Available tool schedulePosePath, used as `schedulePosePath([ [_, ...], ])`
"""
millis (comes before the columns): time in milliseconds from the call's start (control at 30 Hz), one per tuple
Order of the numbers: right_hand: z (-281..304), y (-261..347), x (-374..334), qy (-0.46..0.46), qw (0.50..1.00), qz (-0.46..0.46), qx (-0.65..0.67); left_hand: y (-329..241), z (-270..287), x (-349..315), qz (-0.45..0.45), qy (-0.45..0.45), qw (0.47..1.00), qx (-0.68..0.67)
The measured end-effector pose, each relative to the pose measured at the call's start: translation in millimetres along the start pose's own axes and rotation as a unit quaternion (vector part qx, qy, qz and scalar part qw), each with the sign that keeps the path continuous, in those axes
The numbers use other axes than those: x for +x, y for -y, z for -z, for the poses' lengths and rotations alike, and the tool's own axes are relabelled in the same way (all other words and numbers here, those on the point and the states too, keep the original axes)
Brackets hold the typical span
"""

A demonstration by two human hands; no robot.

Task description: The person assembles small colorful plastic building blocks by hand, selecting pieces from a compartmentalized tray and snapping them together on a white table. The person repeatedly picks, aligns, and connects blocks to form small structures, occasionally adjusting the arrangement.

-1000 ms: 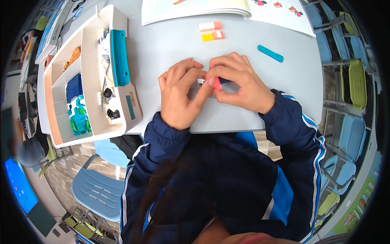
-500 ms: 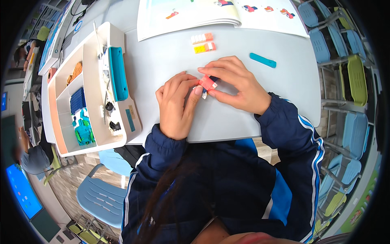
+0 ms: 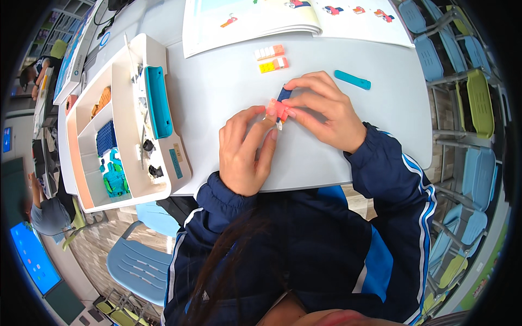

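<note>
My left hand [image 3: 246, 152] lies nearest me on the grey tabletop [image 3: 228, 87], fingers stretched forward and pressed together, their tips touching the small pink brick assembly [image 3: 277, 110]. My right hand [image 3: 326, 111] comes in from the other side and pinches that same assembly between thumb and fingertips, a dark blue piece [image 3: 283, 93] sticking up from it. Beyond it lie two short brick rows, yellow-orange [image 3: 273, 65] and white-orange [image 3: 269, 52], with a teal bar [image 3: 352, 80] to the right. The white sorting tray [image 3: 117, 117] sits left; the open instruction booklet [image 3: 283, 19] lies farthest.
</note>
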State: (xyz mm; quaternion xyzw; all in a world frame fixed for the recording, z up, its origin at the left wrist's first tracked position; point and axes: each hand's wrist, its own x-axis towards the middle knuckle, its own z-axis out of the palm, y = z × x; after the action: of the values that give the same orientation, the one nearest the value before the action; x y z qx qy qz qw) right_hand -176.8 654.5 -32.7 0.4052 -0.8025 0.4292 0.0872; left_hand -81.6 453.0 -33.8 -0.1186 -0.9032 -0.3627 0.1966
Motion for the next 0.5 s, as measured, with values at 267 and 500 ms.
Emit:
schedulePosePath([
  [267, 4, -16, 9, -0.101, 0.992, -0.057, -0.053, -1, 3, 0, 0.057, 0.007, 0.998, -0.023],
  [500, -4, -33, 28, -0.100, 0.991, -0.030, -0.089, 2, -1, -1, 0.093, -0.013, 0.994, -0.058],
])
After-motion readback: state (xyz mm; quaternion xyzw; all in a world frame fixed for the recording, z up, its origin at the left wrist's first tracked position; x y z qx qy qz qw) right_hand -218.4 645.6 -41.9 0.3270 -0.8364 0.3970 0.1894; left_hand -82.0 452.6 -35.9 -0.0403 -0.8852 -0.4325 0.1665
